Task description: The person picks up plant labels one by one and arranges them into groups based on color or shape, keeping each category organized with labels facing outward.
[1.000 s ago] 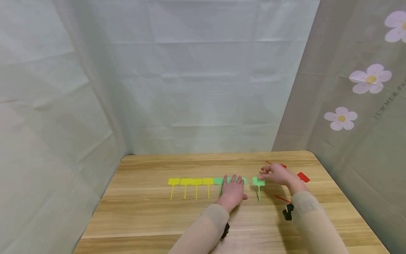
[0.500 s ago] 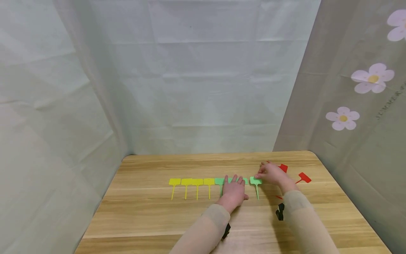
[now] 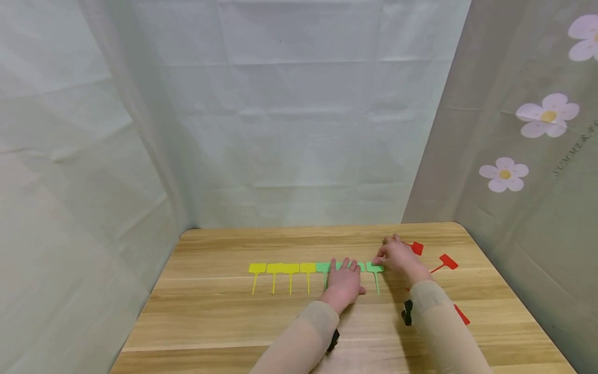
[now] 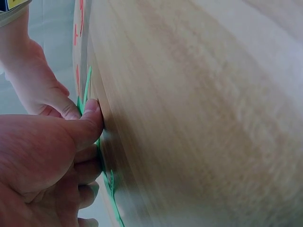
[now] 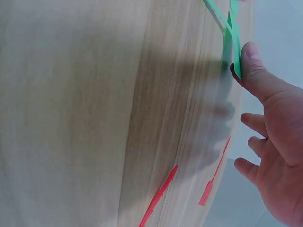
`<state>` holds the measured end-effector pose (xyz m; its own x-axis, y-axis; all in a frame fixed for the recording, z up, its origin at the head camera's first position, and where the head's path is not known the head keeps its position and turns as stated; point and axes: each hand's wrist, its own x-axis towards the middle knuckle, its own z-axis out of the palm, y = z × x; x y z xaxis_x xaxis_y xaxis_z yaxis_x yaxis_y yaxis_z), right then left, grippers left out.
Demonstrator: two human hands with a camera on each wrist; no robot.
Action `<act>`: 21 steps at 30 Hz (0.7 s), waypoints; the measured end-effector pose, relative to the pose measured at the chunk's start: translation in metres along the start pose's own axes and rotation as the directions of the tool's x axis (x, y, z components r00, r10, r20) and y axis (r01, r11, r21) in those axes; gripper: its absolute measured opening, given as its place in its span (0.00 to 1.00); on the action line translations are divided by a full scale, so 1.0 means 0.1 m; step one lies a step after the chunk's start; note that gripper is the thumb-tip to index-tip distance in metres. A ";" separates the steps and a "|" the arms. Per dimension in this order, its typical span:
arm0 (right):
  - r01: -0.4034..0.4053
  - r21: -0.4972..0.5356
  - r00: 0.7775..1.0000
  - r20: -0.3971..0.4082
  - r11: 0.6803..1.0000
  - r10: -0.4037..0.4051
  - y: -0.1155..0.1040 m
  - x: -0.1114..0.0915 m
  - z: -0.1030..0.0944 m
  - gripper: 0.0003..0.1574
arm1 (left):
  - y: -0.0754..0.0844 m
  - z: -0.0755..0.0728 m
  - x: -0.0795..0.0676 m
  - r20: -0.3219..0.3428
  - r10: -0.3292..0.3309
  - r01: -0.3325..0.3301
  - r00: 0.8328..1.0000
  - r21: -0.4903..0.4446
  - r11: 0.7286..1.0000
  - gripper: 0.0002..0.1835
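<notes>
My right hand [image 3: 398, 256] pinches the head of a green T-shaped plant label [image 3: 375, 268] between thumb and forefinger. In the right wrist view the thumb lies on the face of this green label [image 5: 236, 49], its other fingers spread off to the side. My left hand [image 3: 344, 283] rests, fingers spread, over other green labels [image 3: 323, 267] and hides much of them. Left of these, several yellow plant labels [image 3: 257, 268] lie side by side with stems toward me. The held label sits at the right end of the row, with a small gap beside it.
Red plant labels lie scattered to the right: one by the right hand [image 3: 418, 248], another red label [image 3: 449, 261] farther right, and a red label [image 3: 461, 315] partly behind the right sleeve. The wooden table [image 3: 210, 322] meets fabric walls at its back and sides.
My right hand has moved left with the green label, narrowing the gap to the row. The sleeve now uncovers more of the red labels. My left hand has stayed in place.
</notes>
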<state>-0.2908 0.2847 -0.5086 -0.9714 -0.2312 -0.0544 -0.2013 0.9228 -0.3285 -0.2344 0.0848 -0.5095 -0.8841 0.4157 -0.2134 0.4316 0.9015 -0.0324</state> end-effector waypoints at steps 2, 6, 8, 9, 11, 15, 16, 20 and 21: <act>-0.009 0.004 1.000 0.009 1.000 0.008 -0.02 0.00 0.00 0.10 | 0.00 0.00 0.00 -0.002 -0.001 0.001 1.000 0.002 1.000 0.40; -0.009 0.002 1.000 0.020 1.000 0.009 -0.08 0.00 -0.03 0.09 | -0.01 0.00 0.00 -0.003 -0.001 0.001 1.000 0.004 1.000 0.40; -0.010 -0.003 1.000 0.026 1.000 0.010 -0.10 0.01 -0.04 0.09 | 0.00 0.01 0.00 -0.004 -0.001 0.001 1.000 0.004 1.000 0.40; -0.008 -0.010 1.000 0.027 1.000 0.009 -0.11 0.01 -0.04 0.09 | 0.00 0.01 0.01 -0.003 -0.002 0.002 1.000 0.006 1.000 0.40; -0.003 -0.021 1.000 0.025 1.000 0.004 -0.12 0.01 -0.04 0.09 | 0.00 0.02 0.01 -0.006 -0.002 0.002 1.000 0.006 1.000 0.40; -0.005 -0.041 1.000 0.016 0.999 0.006 -0.11 0.03 -0.02 0.09 | 0.00 0.03 0.02 -0.008 -0.002 0.002 1.000 -0.001 1.000 0.40; -0.010 -0.042 1.000 0.015 0.999 0.010 -0.11 0.04 -0.02 0.09 | 0.00 0.03 0.01 -0.007 -0.001 0.001 1.000 -0.002 1.000 0.40; -0.019 -0.038 1.000 0.022 0.999 0.020 -0.11 0.04 -0.02 0.10 | 0.00 0.02 0.01 0.000 0.001 -0.001 1.000 -0.002 1.000 0.40; -0.019 -0.037 1.000 0.024 0.999 0.020 -0.12 0.04 -0.03 0.10 | 0.00 0.01 0.01 0.001 0.001 -0.001 1.000 0.000 1.000 0.40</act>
<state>-0.2927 0.2737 -0.5025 -0.9718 -0.2203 -0.0837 -0.1873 0.9377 -0.2926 -0.2349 0.0847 -0.5110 -0.8834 0.4165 -0.2148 0.4326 0.9010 -0.0323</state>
